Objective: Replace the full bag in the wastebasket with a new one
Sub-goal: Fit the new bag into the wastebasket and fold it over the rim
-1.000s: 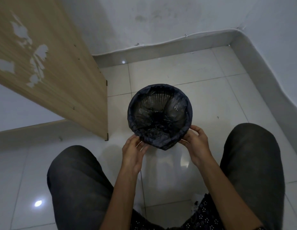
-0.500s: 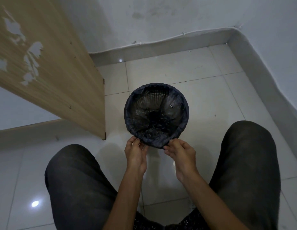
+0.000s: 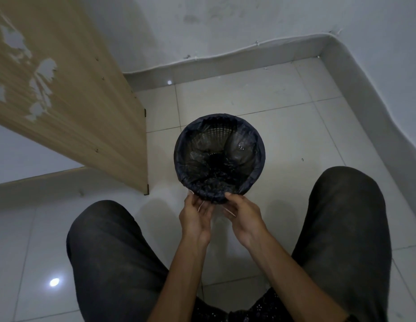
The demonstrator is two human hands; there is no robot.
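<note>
Both hands meet at the 6 o'clock point of the wastebasket's rim, close together but not touching. The left hand [image 3: 195,216] has its fingers curled in against the gathered hem of the liner bag [image 3: 211,196], and the right hand [image 3: 243,216] sets its thumb tip on the same fold with the other fingers tucked beneath. Each hand looks to be pinching the hem rather than resting flat on it. Thin pale strands [image 3: 229,212] run by the fingers of both hands; what they are cannot be told.

The dark liner bag is turned over the rim all the way round and sags into the round wastebasket [image 3: 219,131], whose mesh wall shows through the thin film at 12 o'clock. The bag's bottom lies crumpled in the middle. The wastebasket stands upright on pale glossy floor tiles [image 3: 249,94].

From the wastebasket, a wooden panel [image 3: 74,101] with chipped veneer stands at 9 to 10 o'clock, its lower corner near the rim but apart from it. Bare tile lies open from 12 to 3 o'clock, out to the skirting [image 3: 225,66] and the room corner at 1 o'clock. The person's left knee [image 3: 109,252] sits at 7 o'clock and the right knee [image 3: 346,217] at 4 o'clock, both in dark trousers, leaving a strip of floor between them for the forearms.
</note>
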